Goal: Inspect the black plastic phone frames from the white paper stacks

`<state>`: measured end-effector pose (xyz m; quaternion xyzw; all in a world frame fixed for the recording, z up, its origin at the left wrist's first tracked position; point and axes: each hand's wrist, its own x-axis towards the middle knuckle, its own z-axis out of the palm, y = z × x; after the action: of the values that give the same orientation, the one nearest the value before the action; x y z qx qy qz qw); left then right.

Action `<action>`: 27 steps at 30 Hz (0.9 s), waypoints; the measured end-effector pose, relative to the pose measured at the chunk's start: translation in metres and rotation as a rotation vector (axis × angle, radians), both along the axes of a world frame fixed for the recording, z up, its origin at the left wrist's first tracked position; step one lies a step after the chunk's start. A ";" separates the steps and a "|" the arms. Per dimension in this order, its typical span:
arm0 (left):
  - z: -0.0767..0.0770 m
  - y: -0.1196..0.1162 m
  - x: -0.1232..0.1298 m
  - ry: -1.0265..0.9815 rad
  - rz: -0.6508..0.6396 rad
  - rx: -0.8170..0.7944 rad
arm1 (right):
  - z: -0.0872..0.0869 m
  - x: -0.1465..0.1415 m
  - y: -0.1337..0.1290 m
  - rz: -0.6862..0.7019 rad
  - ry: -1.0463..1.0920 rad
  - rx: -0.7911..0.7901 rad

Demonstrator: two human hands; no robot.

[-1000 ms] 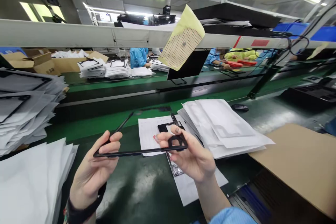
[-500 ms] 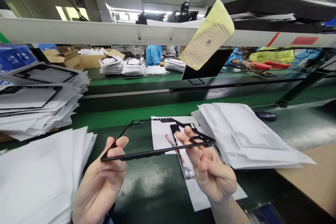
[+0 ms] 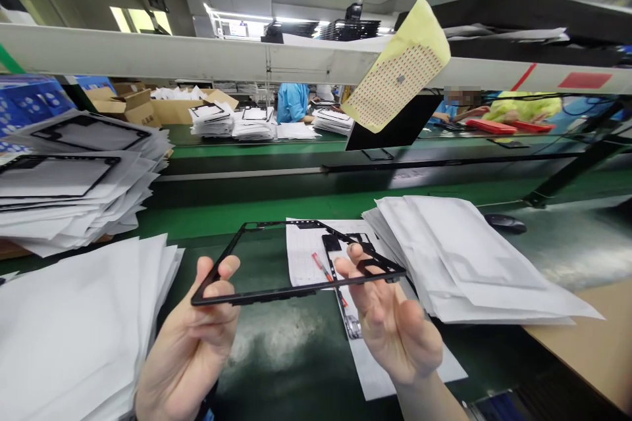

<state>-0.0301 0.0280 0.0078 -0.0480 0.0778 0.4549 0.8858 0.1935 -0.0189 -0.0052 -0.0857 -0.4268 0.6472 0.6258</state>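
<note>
Thin black frame (image 3: 291,291) held in the air above the dark green surface (image 3: 276,368), tilted, its near long rail toward the viewer and its far rail crossing the view of a printed sheet (image 3: 299,270). The left hand (image 3: 192,342) pinches the left near corner between bent fingertips. The right hand (image 3: 402,335) is at the broader, cut-out end, palm partly turned to the viewer and fingers parted, some of them touching the frame; whether any two close on it cannot be told. Beneath and beyond the right hand, a narrow dark part (image 3: 332,243) and a red pen (image 3: 322,266) lie on paper, with a stack of white sheets (image 3: 444,263) just beside them. To the left are a fanned pile of white sheets (image 3: 74,329) and, behind it, a taller stack interleaved with similar frames (image 3: 118,177). Judged from its slender section and open centre, the black frame is probably very light and fairly stiff along each rail, yet liable to twist or bow as a whole if its two ends are turned unequally. The thin long rails appear the most fragile portions and the smooth finish may be a little slippery; the corners and the broader end offer the soundest hold, with light, level pressure from both hands and no squeezing across the opening.
</note>
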 end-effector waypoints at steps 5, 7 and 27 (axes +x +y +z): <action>0.021 -0.003 0.014 0.311 0.178 -0.306 | 0.001 -0.004 0.009 0.129 0.102 -0.027; 0.025 -0.003 0.017 0.368 0.211 -0.298 | -0.001 -0.004 0.013 0.132 0.119 -0.074; 0.010 0.009 0.027 0.504 0.149 0.537 | -0.013 0.005 0.047 0.071 0.221 -0.499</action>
<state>-0.0026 0.0371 0.0177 0.2940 0.1675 0.5199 0.7843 0.1982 0.0283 -0.0185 -0.1511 -0.1858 0.7594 0.6049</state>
